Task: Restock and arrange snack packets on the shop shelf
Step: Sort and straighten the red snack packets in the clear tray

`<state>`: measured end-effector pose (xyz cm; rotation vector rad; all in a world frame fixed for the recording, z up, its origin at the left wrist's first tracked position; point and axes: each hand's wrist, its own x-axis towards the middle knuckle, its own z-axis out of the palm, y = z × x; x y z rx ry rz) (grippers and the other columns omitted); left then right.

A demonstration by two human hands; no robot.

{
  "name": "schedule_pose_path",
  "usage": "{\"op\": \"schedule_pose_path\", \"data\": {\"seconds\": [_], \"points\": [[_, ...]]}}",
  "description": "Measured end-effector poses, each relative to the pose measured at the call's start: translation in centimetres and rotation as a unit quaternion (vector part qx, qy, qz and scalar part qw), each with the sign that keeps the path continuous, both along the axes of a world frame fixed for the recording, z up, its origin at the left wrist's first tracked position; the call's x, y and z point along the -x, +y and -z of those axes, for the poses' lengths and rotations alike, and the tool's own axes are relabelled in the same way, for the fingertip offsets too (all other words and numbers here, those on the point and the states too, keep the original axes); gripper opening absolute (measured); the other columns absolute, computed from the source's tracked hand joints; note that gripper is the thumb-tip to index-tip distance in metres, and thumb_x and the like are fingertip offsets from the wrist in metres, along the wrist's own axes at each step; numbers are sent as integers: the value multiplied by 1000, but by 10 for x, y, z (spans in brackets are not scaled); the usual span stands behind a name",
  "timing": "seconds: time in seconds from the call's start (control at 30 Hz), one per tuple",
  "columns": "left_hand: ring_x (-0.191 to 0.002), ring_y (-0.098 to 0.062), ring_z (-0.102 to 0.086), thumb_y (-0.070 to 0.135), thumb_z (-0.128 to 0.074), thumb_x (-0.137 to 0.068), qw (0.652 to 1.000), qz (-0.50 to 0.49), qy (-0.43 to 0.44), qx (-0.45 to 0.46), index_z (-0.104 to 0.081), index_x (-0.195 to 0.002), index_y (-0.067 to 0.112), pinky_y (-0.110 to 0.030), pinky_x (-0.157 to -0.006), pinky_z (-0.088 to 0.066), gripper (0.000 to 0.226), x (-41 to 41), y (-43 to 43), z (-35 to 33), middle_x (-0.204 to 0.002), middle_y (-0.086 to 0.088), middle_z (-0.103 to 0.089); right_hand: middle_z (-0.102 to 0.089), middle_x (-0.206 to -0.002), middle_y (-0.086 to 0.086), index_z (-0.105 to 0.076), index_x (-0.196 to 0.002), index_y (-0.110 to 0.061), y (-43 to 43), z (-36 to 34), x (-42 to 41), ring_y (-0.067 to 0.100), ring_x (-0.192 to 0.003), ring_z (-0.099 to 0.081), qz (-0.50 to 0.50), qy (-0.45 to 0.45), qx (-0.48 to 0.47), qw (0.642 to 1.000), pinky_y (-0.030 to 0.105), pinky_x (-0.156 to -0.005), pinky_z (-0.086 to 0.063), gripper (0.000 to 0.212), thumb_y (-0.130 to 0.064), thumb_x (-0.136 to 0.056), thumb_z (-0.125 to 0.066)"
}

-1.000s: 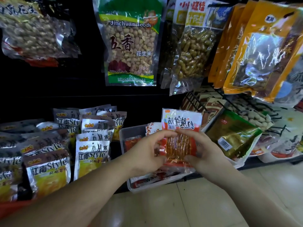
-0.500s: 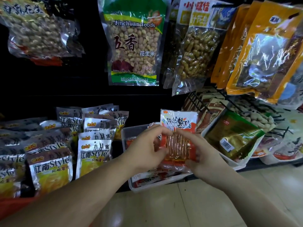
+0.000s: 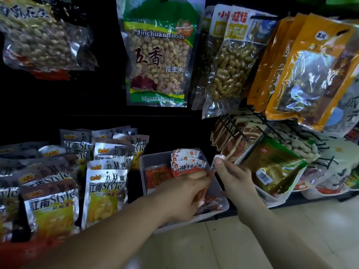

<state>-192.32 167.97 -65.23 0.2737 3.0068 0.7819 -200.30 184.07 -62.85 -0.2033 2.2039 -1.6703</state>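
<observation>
A clear plastic bin sits on the bottom shelf and holds red snack packets, with a few standing upright at its back. My right hand is at the bin's right rim, pinching the white top edge of a red snack packet that I see almost edge-on. My left hand reaches into the bin from the front, fingers curled around the blurred red lower part of that packet. Most of the packet is hidden between my hands.
Silver and yellow "Style" packets stand in rows left of the bin. A green-gold packet lies in a white tray on the right, under black wire hooks. Peanut bags and orange bags hang above. Pale floor tiles lie below.
Both hands held the red packet upright in front of the bin. It has since gone down and forward into the bin, turned edge-on, with my left hand lower inside.
</observation>
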Motion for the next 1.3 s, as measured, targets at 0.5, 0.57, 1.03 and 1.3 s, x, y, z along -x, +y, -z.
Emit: {"op": "schedule_pose_path", "data": {"seconds": [0.5, 0.57, 1.03, 1.3], "points": [[-136, -18, -51, 15, -66, -96, 957, -236, -41, -162, -62, -138, 22, -29, -113, -42, 43, 38, -37, 89, -148, 7, -48, -56, -66, -6, -72, -82, -27, -28, 93, 100, 14, -62, -52, -280, 223, -280, 891, 31, -60, -45, 22, -18, -101, -64], [-139, -17, -48, 13, -63, -97, 951, -253, -70, -163, -55, -146, 22, -24, -114, -37, 50, 42, -39, 95, -152, 6, -46, -68, -86, -10, -77, -104, -33, -28, 109, 113, 16, -81, -65, -309, 260, -391, 827, 33, -72, -54, 16, -26, -101, -62], [-77, -2, -67, 8, -61, -98, 906, -330, -96, -247, -57, -141, 31, -24, -68, -57, 49, 42, -42, 113, -113, 8, -69, -54, -143, -3, -56, -143, -33, -63, 155, 128, 19, -117, -62, -257, 187, -370, 873, 34, -90, -54, 49, -26, -95, -63], [-55, 2, -60, 11, -59, -100, 901, -343, -69, -257, -55, -143, 34, -17, -54, -48, 49, 40, -53, 116, -93, 17, -63, -60, -124, 2, -63, -121, -24, -104, 201, 156, 28, -123, -55, -223, 299, -440, 817, 39, -88, -52, 30, -34, -94, -72]]}}
